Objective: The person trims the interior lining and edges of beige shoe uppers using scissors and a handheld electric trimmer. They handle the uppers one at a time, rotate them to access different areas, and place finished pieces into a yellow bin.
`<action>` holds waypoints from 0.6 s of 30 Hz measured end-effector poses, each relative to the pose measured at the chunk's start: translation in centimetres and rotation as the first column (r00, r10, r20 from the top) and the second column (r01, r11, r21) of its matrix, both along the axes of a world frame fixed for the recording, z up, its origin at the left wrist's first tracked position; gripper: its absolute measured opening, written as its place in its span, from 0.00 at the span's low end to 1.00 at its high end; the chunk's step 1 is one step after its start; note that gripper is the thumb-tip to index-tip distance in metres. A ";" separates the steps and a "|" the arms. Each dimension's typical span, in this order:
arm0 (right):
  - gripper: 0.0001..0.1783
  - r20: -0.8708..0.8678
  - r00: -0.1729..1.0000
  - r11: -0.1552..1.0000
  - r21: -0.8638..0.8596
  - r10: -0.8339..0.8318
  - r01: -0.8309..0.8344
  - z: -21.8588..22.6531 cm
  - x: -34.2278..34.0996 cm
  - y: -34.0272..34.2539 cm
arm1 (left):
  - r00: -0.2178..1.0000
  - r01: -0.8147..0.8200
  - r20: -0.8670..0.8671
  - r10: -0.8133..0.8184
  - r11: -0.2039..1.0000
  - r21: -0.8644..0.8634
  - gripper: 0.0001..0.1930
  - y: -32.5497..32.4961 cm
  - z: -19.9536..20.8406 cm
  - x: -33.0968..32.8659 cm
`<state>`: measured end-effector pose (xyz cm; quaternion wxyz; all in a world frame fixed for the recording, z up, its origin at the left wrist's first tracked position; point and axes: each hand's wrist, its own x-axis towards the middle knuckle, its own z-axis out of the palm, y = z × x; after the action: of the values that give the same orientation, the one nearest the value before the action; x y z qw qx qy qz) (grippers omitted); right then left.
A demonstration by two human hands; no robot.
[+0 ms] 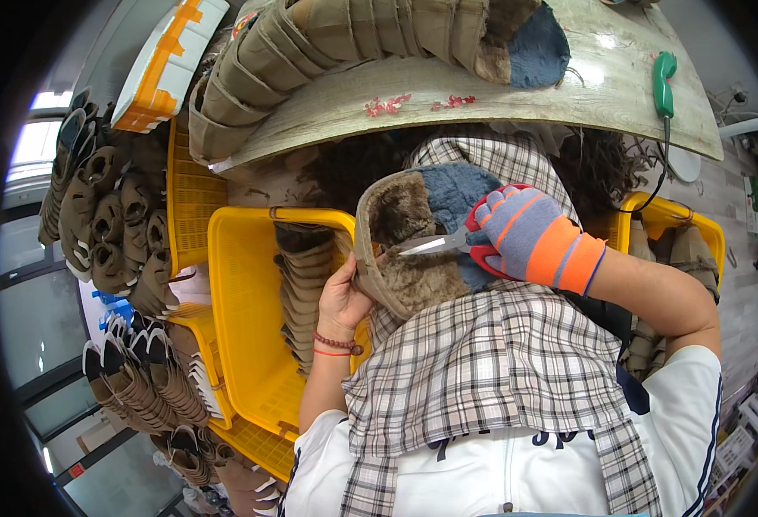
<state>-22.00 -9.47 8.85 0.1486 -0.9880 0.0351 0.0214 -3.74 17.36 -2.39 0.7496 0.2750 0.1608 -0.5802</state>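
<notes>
A shoe upper (366, 289) with brown fur and blue fleece lining lies opened out above my lap. My bare left hand (344, 302) grips its left edge, with the fingers partly hidden behind it. In my right hand (525, 233), gloved in grey and orange, I hold scissors (435, 245) by their red handles. The silver blades lie over the fur inside the upper and point left. I cannot tell whether they touch the lining. A checked apron (482, 353) covers my lap beneath the upper.
On the table (603, 103) ahead lies a long row of nested brown uppers (361, 34), with a green handheld tool (664, 86) at the right. A yellow basket (224, 284) holding stacked uppers stands at my left, another yellow basket (715, 228) at my right. Dark scraps lie below the table.
</notes>
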 end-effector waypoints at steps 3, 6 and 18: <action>0.17 -0.031 0.999 0.999 -0.043 0.029 -0.030 -0.4 0.4 0.6 | 0.999 -0.006 0.043 0.007 0.999 -0.035 0.15 0.1 -0.2 -0.1; 0.17 -0.043 0.999 0.999 -0.031 0.011 -0.012 -0.6 0.8 1.0 | 1.000 -0.001 0.007 0.001 1.000 -0.022 0.15 -0.1 0.5 -0.3; 0.18 -0.236 0.971 0.999 0.020 -0.026 0.032 0.2 2.1 1.2 | 0.999 0.015 0.043 -0.012 0.997 -0.071 0.16 -0.4 1.2 -0.5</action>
<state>-19.89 -8.25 9.00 0.1553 -0.9761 0.0667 0.1365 -4.25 16.99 -1.21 0.7582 0.2615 0.1220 -0.5847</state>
